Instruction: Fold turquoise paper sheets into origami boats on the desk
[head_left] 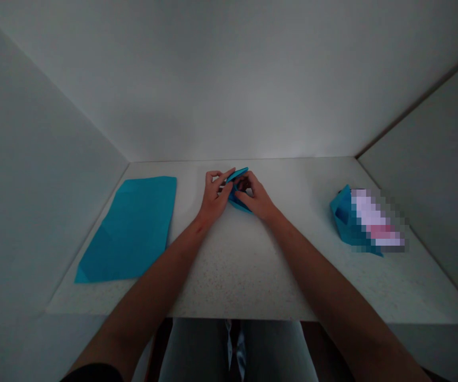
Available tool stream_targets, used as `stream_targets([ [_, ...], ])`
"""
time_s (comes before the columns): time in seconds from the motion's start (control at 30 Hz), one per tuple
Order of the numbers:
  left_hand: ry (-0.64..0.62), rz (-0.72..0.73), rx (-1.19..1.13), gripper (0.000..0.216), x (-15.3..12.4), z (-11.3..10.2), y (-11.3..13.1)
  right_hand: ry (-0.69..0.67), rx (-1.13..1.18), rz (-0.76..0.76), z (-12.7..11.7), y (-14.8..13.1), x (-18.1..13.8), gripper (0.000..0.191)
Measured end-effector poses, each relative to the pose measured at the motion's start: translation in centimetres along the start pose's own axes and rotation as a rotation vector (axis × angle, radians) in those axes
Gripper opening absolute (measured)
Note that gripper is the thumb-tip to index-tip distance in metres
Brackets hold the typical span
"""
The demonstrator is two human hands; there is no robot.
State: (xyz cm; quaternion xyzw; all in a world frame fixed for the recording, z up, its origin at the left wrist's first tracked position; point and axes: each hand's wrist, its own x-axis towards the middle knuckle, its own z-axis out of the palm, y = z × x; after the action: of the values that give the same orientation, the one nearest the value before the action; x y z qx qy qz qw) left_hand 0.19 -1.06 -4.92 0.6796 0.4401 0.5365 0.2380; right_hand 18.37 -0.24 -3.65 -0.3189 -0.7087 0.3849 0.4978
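A small folded piece of blue paper [238, 173] is held between my two hands near the back middle of the table. My left hand [215, 195] grips its left side, with a finger along the top fold. My right hand [257, 197] pinches it from the right, thumb and fingers curled round an opening in the folds. Part of the paper is hidden behind my fingers. To the left lies a large blue paper sheet [133, 228], flat, with one corner creased. At the right stands another folded blue paper piece [344, 217], beside a pixelated patch.
The pale speckled table [236, 281] meets a white wall [236, 79] at the back. Side walls [22, 175] close it in at left and right. Its front edge runs just above my legs [197, 350]. What the pixelated patch covers cannot be made out.
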Motion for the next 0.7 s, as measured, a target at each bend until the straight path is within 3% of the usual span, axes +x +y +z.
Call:
stream_targets([
  [0.1,0.070,-0.030,-0.005,0.034,0.3,0.0,0.1,0.065,-0.020,0.007,-0.1,0.3,0.1,0.027],
  [0.3,0.122,-0.078,-0.008,0.031,0.5,-0.1,0.0,0.178,-0.163,0.050,-0.4,1.4,0.1,0.036],
  [0.53,0.060,-0.097,-0.045,0.034,0.3,0.1,0.5,0.267,-0.390,-0.026,-0.6,0.8,0.1,0.027],
  [0.7,-0.046,-0.011,-0.042,0.033,0.1,0.0,1.4,0.340,-0.233,0.034,-0.4,0.3,0.2,0.032],
])
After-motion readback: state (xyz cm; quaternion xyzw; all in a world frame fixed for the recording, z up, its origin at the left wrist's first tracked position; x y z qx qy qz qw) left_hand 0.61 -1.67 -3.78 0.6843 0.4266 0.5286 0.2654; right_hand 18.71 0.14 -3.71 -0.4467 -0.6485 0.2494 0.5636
